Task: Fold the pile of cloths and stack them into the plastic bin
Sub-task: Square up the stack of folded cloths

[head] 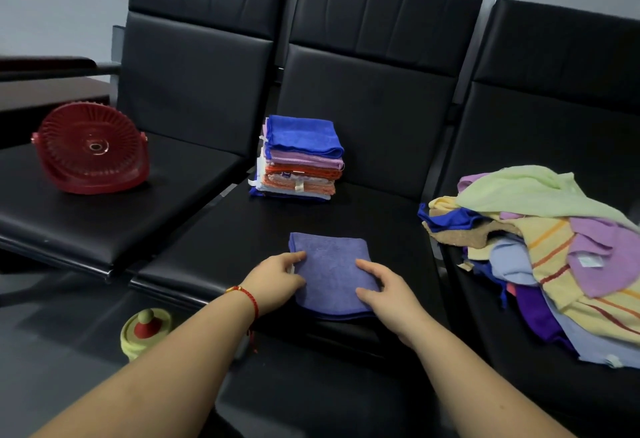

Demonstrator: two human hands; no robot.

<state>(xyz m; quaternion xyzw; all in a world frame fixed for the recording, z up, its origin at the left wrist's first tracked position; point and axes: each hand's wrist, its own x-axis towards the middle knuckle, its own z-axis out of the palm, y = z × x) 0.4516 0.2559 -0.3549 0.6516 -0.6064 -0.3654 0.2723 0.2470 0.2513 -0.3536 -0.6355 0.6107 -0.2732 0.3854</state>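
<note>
A folded purple cloth (330, 273) is lying flat near the front edge of the middle black seat (242, 240). The left hand (277, 280) is resting on its left edge, with the fingers bent down onto the fabric; whether they are pinching the edge I cannot tell. The right hand (384, 293) is lying on the right side of the cloth, with the fingers nearly straight and pressing on it, the thumb at the near edge. A red string bracelet (247, 297) is sitting on the left wrist.

Behind the cloth, at the back of the same seat, a stack of folded cloths (299, 158) is standing, with a blue one on top. On the right seat a loose pile of unfolded cloths (547, 247) is spreading out, green, yellow striped, lilac and blue. On the left seat a red plastic basket (91, 148) is lying on its side, well apart from the hands. Low at the left, a yellow container with a red knob (145, 330) is showing beside the left forearm.
</note>
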